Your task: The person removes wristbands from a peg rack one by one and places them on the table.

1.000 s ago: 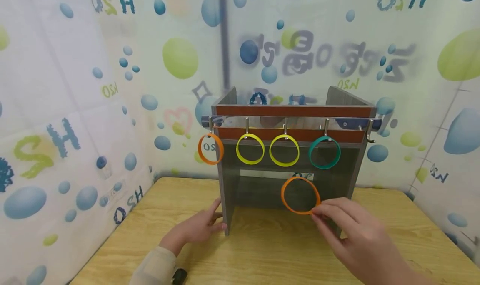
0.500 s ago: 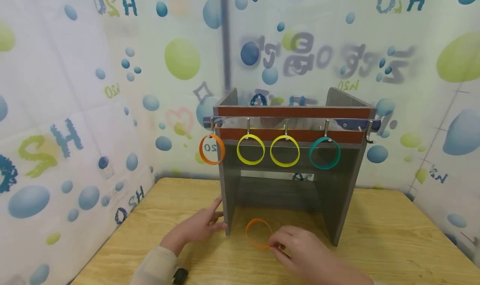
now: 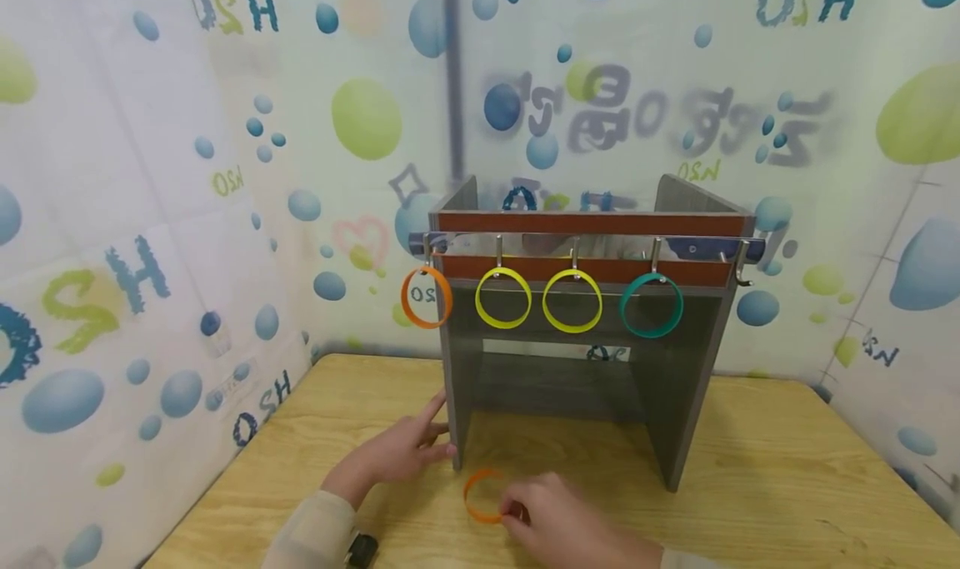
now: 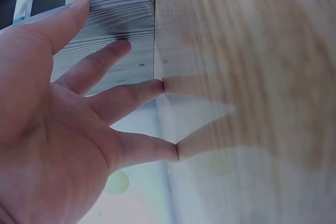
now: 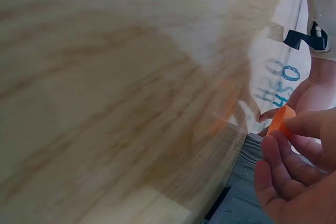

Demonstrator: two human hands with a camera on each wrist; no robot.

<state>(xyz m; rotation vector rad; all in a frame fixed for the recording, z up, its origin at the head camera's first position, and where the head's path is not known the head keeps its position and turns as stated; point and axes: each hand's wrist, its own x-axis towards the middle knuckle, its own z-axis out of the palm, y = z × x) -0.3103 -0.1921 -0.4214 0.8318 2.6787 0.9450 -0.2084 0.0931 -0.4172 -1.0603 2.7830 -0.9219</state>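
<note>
Low in front of the grey wooden stand (image 3: 686, 402), my right hand (image 3: 558, 523) pinches an orange ring (image 3: 467, 498) between thumb and fingertips. In the right wrist view the orange band (image 5: 283, 116) shows at the fingertips. My left hand (image 3: 401, 451) has its fingers spread against the stand's left side panel (image 4: 131, 24); two fingertips meet the tabletop in the left wrist view. Along the stand's rail (image 3: 600, 244) hang another orange ring (image 3: 427, 326), two yellow rings (image 3: 503, 326) and a teal ring (image 3: 651, 334), each on its own hook.
A metal hook (image 3: 742, 273) sits at the rail's right end. The stand rests on a wood-grain table (image 3: 757, 469). Patterned curtains (image 3: 367, 119) enclose the table at the back and sides. A black device (image 3: 363, 550) is at the left sleeve.
My right hand has carried the orange ring down and left, from below the teal ring to low before the stand. The left hand has stayed at the side panel.
</note>
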